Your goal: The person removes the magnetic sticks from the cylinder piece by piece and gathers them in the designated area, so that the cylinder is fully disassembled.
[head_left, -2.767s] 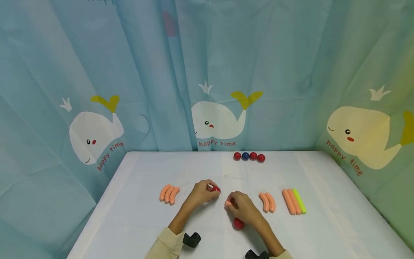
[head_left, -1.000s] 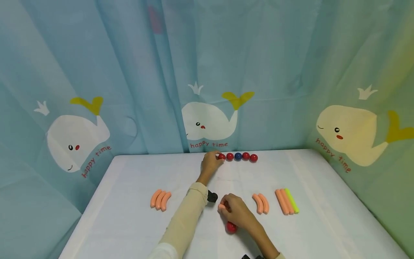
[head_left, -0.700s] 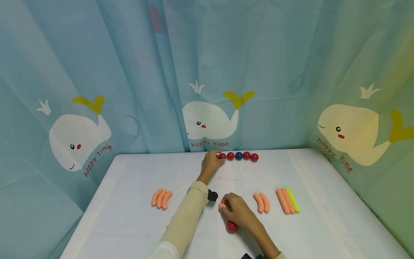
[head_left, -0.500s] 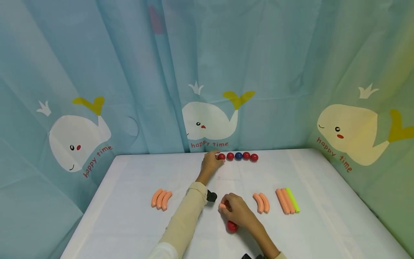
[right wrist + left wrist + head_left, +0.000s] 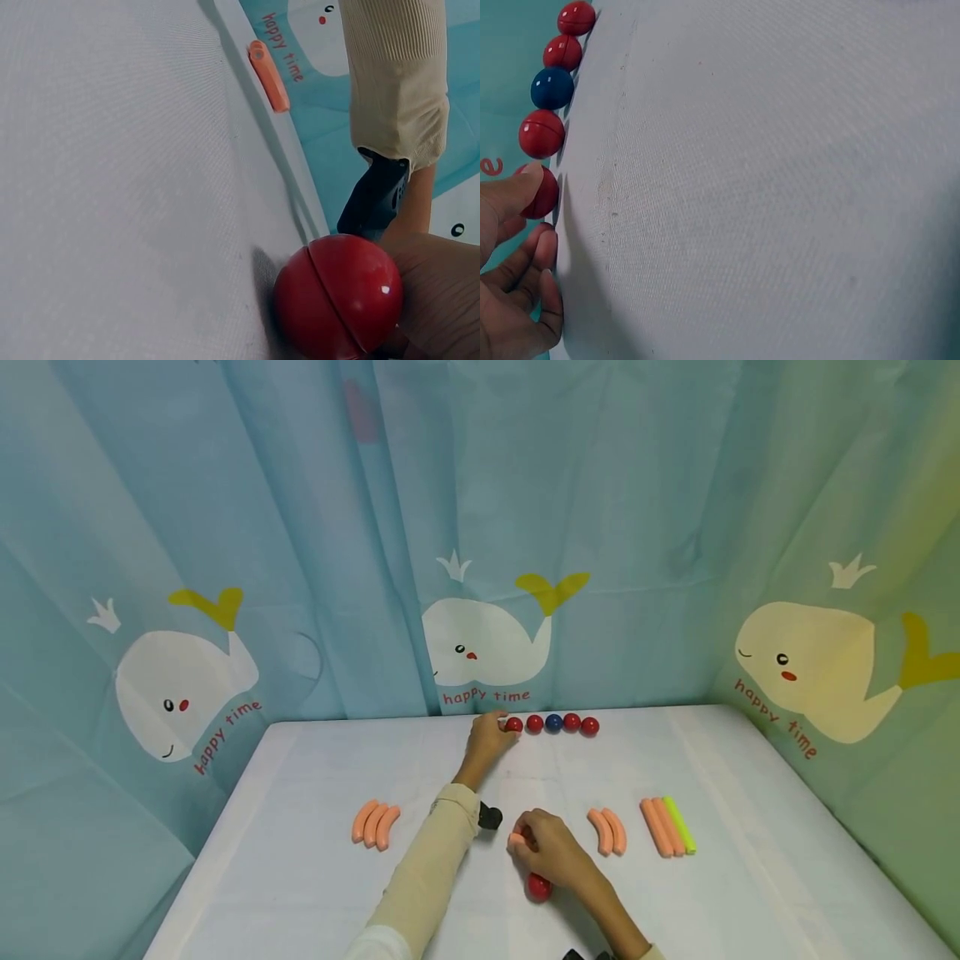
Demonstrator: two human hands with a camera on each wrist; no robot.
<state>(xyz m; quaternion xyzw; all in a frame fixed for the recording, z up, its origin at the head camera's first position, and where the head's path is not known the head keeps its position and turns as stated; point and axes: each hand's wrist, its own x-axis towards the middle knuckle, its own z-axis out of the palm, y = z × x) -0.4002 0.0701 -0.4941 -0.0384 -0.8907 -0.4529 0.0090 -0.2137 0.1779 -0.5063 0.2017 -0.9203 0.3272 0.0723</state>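
My left hand (image 5: 489,742) reaches to the table's far edge and pinches a red ball (image 5: 544,196) between thumb and fingers. That ball is at the left end of a row with a red ball (image 5: 541,133), a blue ball (image 5: 553,88) and two more red balls. Nearer the front, my right hand (image 5: 553,847) has curled fingers around what looks like a pinkish-orange toy sausage (image 5: 517,838); only its tip shows. Another red ball (image 5: 337,296) lies on the table beside and partly under the right hand.
Three curved toy sausages (image 5: 375,825) lie on the left of the white table (image 5: 285,877). Two curved ones (image 5: 606,832) are right of the right hand, with straight orange sticks (image 5: 662,827) and a green stick (image 5: 679,824) further right. A whale-print curtain (image 5: 645,643) stands behind.
My left hand has carried the red ball from mid-table to the left end of the far row. Over the last second both hands stay nearly still.
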